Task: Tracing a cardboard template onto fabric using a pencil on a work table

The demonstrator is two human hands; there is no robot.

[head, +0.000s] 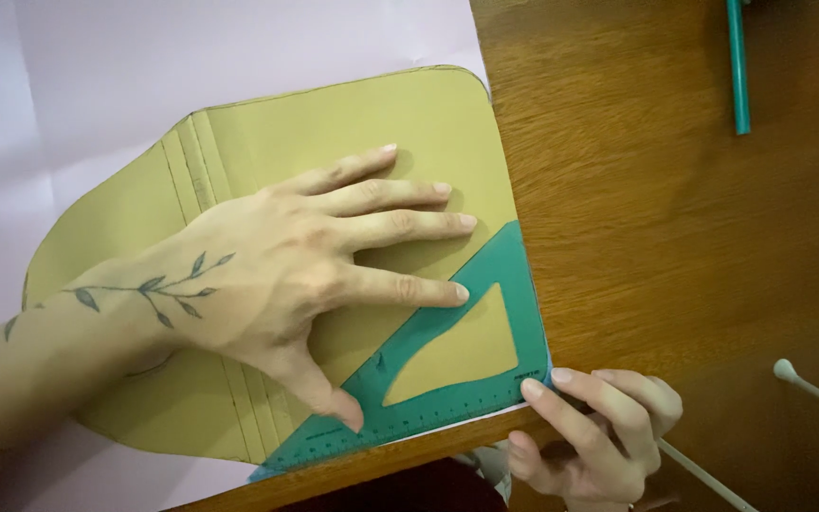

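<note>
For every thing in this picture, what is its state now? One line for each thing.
left hand: flat, fingers spread, pressing on the cardboard and set square.
right hand: fingertips at the set square's corner, at the table edge.
tan cardboard piece: lying flat on the pink paper, creased.
green set square: flat on the cardboard, held down.
pink paper: spread under the cardboard.
teal pen: lying apart on the wooden table.
</note>
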